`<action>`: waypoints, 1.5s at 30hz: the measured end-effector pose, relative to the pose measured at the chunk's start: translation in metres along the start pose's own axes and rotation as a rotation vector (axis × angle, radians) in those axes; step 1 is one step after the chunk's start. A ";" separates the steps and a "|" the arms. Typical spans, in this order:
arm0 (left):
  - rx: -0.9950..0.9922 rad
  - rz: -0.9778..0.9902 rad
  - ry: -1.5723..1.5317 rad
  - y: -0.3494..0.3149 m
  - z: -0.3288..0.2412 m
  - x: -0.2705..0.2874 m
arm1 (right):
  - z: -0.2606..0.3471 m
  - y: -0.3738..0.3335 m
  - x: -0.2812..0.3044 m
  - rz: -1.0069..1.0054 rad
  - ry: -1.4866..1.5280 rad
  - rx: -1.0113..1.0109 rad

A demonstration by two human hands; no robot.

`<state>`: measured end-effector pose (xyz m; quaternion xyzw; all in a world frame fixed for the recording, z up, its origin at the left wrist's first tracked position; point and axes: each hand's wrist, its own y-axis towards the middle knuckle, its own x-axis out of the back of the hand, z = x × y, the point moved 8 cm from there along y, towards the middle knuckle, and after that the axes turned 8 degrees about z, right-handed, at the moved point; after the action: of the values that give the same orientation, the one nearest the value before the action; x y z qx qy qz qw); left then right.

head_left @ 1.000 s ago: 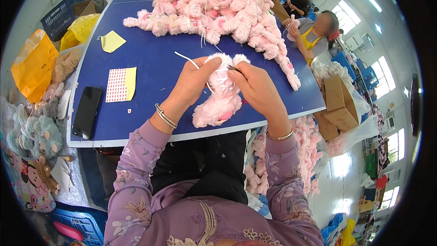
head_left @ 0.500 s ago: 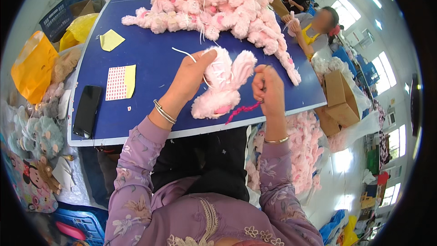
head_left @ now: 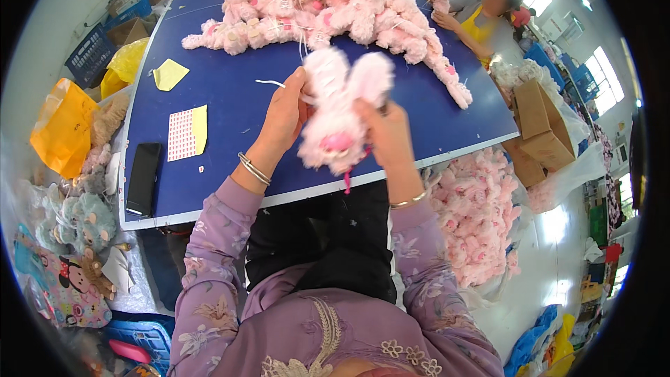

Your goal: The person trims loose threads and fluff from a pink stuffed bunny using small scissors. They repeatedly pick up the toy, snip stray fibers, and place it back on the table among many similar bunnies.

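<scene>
A fluffy pink plush rabbit piece (head_left: 333, 115) with two long ears and a bright pink nose hangs over the near part of the blue table (head_left: 230, 160). My left hand (head_left: 285, 113) is closed on its left side, by the base of an ear. A white cord (head_left: 270, 84) sticks out beside that hand. My right hand (head_left: 391, 132) grips the right side of the plush, below the other ear. A braided magenta cord (head_left: 347, 180) hangs beneath the plush near my right hand. Something small and dark shows at that hand's fingers; its kind is unclear.
Pink plush rabbits (head_left: 314, 7) are heaped at the table's far side. A phone (head_left: 144, 178), a sticker sheet (head_left: 185, 134) and yellow paper (head_left: 169, 75) lie left. More pink plush (head_left: 471, 216) and a cardboard box (head_left: 541, 126) are right. A co-worker (head_left: 481, 24) sits at far right.
My right hand has moved left from beside the plush and now grips it. The plush has turned more upright, nose towards me. The magenta cord now hangs mostly behind it.
</scene>
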<state>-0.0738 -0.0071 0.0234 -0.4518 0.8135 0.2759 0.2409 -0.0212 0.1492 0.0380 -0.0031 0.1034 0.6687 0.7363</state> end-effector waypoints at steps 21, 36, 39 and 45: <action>-0.152 -0.271 1.041 0.164 -0.149 0.192 | -0.082 0.094 0.024 0.321 -0.405 -0.081; -0.155 -0.382 1.374 0.385 -0.151 0.374 | -0.095 0.128 0.001 0.511 -0.431 -0.175; -0.025 -0.274 1.356 0.400 -0.151 0.366 | -0.096 0.135 -0.007 0.524 -0.449 -0.215; 0.008 -0.098 1.333 0.406 -0.135 0.358 | -0.091 0.151 -0.036 0.589 -0.541 -0.086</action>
<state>-0.6153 -0.1344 -0.0132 -0.5611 0.7678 -0.0768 -0.2995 -0.1867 0.1169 -0.0251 0.1722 -0.1257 0.8316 0.5129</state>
